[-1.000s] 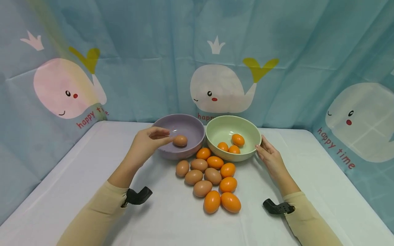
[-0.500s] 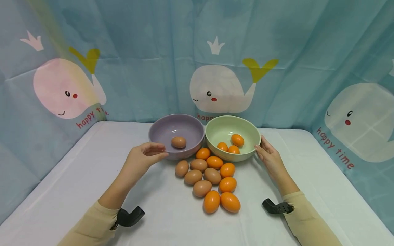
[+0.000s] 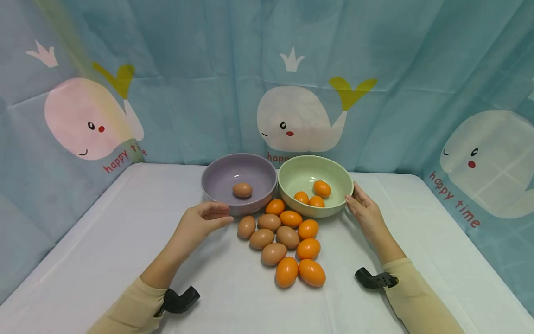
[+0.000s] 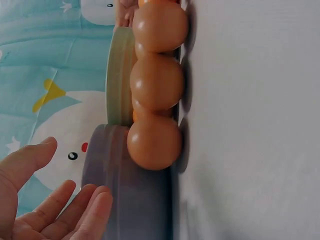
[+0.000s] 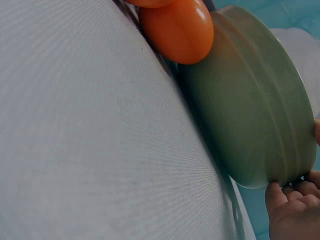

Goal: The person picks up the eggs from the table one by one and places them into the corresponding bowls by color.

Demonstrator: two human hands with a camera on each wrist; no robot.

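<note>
A purple bowl [image 3: 217, 183] holds one brown egg [image 3: 242, 189]. Beside it a green bowl [image 3: 333, 178] holds three orange eggs [image 3: 321, 188]. In front of the bowls lies a cluster of brown eggs [image 3: 262, 239] and orange eggs [image 3: 308, 249] on the white table [image 3: 104, 250]. My left hand [image 3: 203, 221] is empty, fingers loosely extended, just in front of the purple bowl [image 4: 135, 200] and left of a brown egg [image 4: 154, 142]. My right hand [image 3: 364, 211] rests straight fingers against the green bowl's [image 5: 250, 110] right rim. An orange egg [image 5: 176, 31] lies by that bowl.
A blue curtain printed with whales [image 3: 296, 118] encloses the table at the back and both sides. Bare tabletop lies to the left of the left arm and right of the right arm. Wrist cameras sit on both sleeves.
My left hand let go of the brown egg in the purple bowl and drew back toward me, down to the table in front of the bowl. The right hand stayed on the green bowl.
</note>
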